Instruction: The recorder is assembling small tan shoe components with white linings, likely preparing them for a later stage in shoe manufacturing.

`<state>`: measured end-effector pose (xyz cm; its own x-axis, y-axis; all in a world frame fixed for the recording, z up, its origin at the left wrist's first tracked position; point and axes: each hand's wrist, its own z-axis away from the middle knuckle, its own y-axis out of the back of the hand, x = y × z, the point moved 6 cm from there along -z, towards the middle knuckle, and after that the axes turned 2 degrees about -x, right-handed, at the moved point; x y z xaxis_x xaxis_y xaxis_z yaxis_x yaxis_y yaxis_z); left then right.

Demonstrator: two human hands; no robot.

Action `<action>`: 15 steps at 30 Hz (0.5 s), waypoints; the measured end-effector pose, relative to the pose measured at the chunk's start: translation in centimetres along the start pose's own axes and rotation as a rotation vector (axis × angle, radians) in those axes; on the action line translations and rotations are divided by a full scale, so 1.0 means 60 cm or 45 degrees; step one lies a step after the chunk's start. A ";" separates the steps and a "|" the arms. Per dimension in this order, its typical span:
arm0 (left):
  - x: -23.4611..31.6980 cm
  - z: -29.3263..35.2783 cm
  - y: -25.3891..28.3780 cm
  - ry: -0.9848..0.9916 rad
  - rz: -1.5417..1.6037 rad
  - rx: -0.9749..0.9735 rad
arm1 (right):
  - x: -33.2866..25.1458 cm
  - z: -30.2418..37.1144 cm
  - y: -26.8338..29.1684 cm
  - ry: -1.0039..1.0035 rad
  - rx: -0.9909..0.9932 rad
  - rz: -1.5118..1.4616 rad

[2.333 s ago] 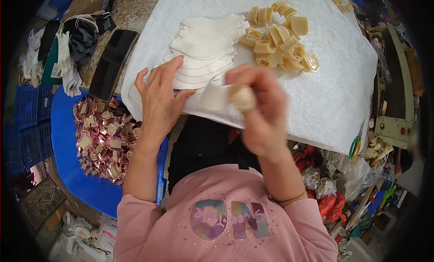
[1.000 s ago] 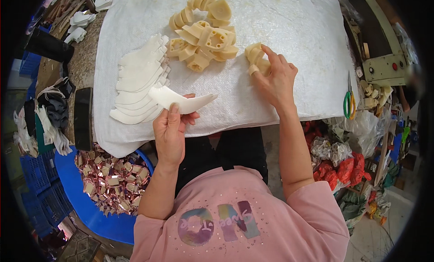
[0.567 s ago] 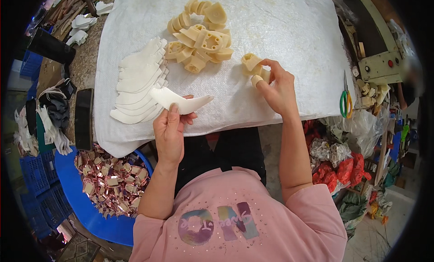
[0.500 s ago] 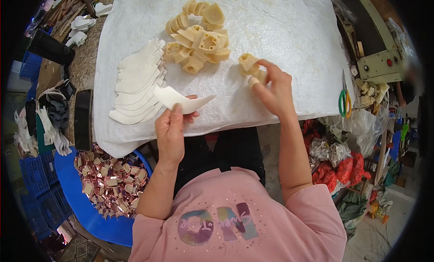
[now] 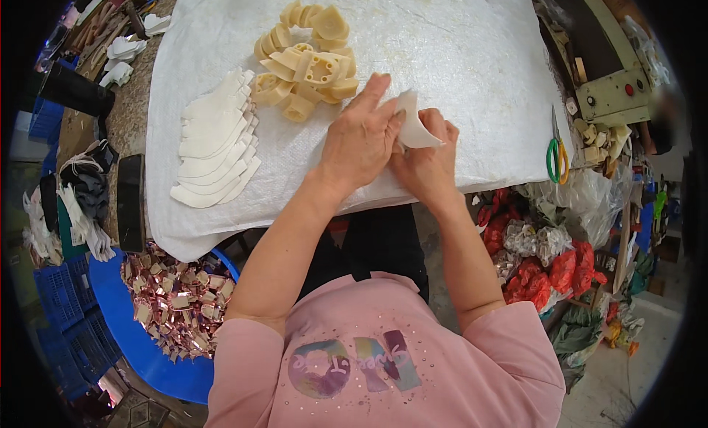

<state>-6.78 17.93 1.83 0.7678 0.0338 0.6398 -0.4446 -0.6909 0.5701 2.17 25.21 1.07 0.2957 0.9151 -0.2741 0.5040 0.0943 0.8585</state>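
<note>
Close together over the near middle of the table are my left hand (image 5: 361,140) and my right hand (image 5: 428,162). Between them a thin, curved white cover piece (image 5: 417,124) stands bent upright, pinched at its edge by my left thumb and fingers. My right fingers are curled behind it around a tan plastic shoe heel, which the hands almost wholly hide. Beyond my left hand lies a pile of similar tan shoe heels (image 5: 313,70). Left of that pile, a fanned, overlapping stack of white cover pieces (image 5: 214,147) rests on the cloth.
A white woven sheet (image 5: 472,52) covers the table. Scissors (image 5: 557,159) with green and orange handles lie at its right edge. A dark phone (image 5: 131,203) lies at the left. Below left, a blue tub (image 5: 147,354) holds many shiny pinkish parts. Red plastic bags (image 5: 531,280) lie lower right.
My left hand has carried the white cover piece rightward to my right hand. The heel has been drawn nearer me, and the white piece now stands bent between both hands.
</note>
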 end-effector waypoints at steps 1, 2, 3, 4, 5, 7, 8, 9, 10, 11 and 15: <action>0.003 -0.006 0.006 -0.001 -0.001 0.003 | 0.003 0.001 -0.003 0.003 0.001 0.000; -0.003 -0.011 0.011 0.104 0.222 -0.016 | 0.004 0.001 -0.004 0.009 0.011 -0.074; -0.010 -0.013 0.013 0.208 0.446 -0.040 | 0.005 0.005 -0.009 0.012 0.021 -0.150; -0.008 -0.012 0.018 0.209 0.443 -0.038 | 0.012 0.013 -0.012 -0.030 0.045 -0.113; -0.006 -0.005 0.022 0.246 0.419 -0.034 | 0.015 0.015 -0.011 -0.028 0.045 -0.116; 0.001 0.012 0.032 0.293 0.397 -0.032 | 0.025 0.020 -0.008 -0.178 -0.040 -0.129; 0.003 0.020 0.044 0.302 0.369 -0.002 | 0.018 0.022 -0.004 -0.178 -0.046 -0.131; 0.007 0.027 0.056 0.306 0.343 0.028 | 0.012 0.022 0.006 -0.168 -0.020 -0.161; 0.011 0.036 0.067 0.308 0.343 0.029 | 0.006 0.022 0.014 -0.156 0.007 -0.192; 0.009 0.050 0.074 0.405 0.418 -0.008 | 0.008 0.023 0.020 -0.155 0.005 -0.192; -0.019 0.120 0.104 0.743 0.853 0.135 | 0.020 0.033 0.033 0.008 -0.169 -0.330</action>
<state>-7.11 8.39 0.98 -0.0079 -0.0588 0.9982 -0.6480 -0.7600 -0.0499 5.15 25.74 1.59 0.1660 0.8561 -0.4895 0.4514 0.3753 0.8095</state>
